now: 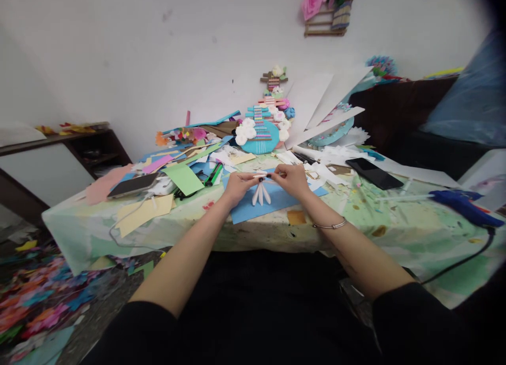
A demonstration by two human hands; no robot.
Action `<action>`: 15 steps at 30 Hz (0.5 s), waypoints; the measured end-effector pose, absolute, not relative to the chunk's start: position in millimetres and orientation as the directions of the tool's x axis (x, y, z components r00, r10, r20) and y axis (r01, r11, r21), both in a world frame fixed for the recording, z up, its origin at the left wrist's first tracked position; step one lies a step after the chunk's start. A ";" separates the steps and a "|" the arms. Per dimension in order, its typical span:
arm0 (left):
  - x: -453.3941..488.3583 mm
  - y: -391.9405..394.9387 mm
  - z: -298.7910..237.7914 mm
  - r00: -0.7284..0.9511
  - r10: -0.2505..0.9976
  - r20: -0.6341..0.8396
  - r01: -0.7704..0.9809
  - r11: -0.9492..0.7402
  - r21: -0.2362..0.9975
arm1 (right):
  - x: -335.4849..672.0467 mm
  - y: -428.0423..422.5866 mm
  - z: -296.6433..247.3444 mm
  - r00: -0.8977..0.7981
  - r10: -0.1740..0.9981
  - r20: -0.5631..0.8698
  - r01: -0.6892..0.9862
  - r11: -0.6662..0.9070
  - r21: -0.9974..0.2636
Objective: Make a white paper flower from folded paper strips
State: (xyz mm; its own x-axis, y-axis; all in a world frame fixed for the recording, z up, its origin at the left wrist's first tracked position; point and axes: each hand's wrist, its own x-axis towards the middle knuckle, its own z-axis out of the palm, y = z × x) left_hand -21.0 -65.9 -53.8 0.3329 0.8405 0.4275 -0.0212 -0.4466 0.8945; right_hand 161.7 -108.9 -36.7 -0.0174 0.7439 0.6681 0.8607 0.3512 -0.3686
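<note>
Over a blue sheet of paper (245,213), my left hand (240,186) and my right hand (291,179) meet, fingers pinched around a small white craft piece. Several slim white petals (261,194) fan down from it toward me, between my two hands. My left fingertips hold its left side, while the right fingertips pinch the opposite side. My fingers partly hide its upper part, and I cannot make out what it is made of.
Paper scraps and a green card (184,179) lie to the left, near a phone (132,185). Another phone (373,173) and a blue glue gun (460,204) with a cord are on the right. A decorated blue craft (261,138) stands behind my hands.
</note>
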 end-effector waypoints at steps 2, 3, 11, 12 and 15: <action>-20.7 -65.5 -54.2 0.335 0.839 0.429 -0.019 -0.449 0.893 | 160.3 -109.6 -36.0 0.005 0.756 0.655 0.855 0.336 -0.395; -20.4 -65.5 -54.3 0.334 0.839 0.429 -0.017 -0.450 0.893 | 159.6 -110.0 -35.7 0.020 0.763 0.646 0.856 0.321 -0.405; -19.9 -70.1 -50.6 0.328 0.846 0.421 -0.062 -0.425 0.903 | 155.5 -109.9 -34.6 0.098 0.798 0.595 0.849 0.244 -0.468; -20.1 -70.7 -49.9 0.335 0.845 0.416 -0.082 -0.414 0.907 | 155.3 -109.6 -34.8 0.107 0.798 0.593 0.844 0.242 -0.478; -20.3 -71.8 -48.9 0.351 0.855 0.383 -0.096 -0.374 0.922 | 154.7 -108.6 -35.3 0.117 0.796 0.594 0.835 0.245 -0.493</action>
State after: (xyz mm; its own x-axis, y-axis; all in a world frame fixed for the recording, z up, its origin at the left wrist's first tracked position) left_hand -20.3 -71.8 -48.9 0.3510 0.8545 0.3829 -0.0960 -0.3739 0.9225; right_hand 154.7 -108.6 -35.3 0.1165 0.7964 0.5935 0.8351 0.2449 -0.4926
